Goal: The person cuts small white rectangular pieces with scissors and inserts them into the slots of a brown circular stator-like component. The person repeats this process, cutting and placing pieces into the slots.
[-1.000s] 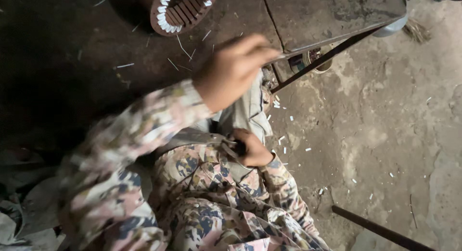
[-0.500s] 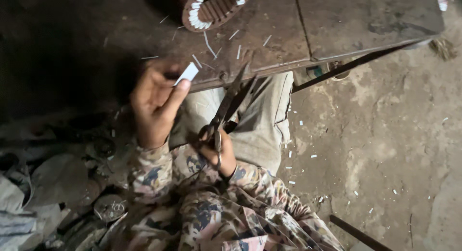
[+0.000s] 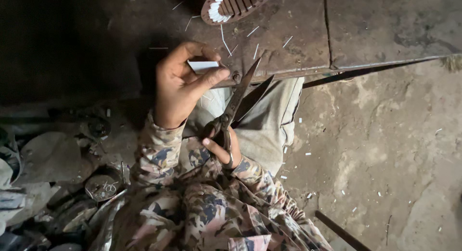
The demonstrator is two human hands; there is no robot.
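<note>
Left hand (image 3: 180, 85) raised over the near edge of the worktop (image 3: 375, 30), pinching a small white strip (image 3: 203, 66) between thumb and fingers; strip is flat, roughly level, its right end poking out toward the scissors (image 3: 238, 104). Right hand (image 3: 219, 145) sits lower, near the lap, fingers through the scissor handles and closed on them. Blades are open in a V, tips pointing far-right and up; left blade tip ends just beside the worktop edge, right of the strip. Strip looks just short of the blades, though whether they touch is hard to call from this angle. Both sleeves (image 3: 163, 150) are camouflage pattern; grey trousers (image 3: 269, 121) show under the scissors. On the far side of the worktop, a round stator-like part (image 3: 231, 3) with white slot liners, cut off by the top of the view. Thin white offcuts (image 3: 255, 32) scattered on the worktop around it, more white bits (image 3: 308, 154) on the concrete floor (image 3: 394, 155) to the right. Dark clutter at left, including a round tin (image 3: 102, 186) near the left sleeve. A dark bar (image 3: 337, 229) lies on the floor at near right.
</note>
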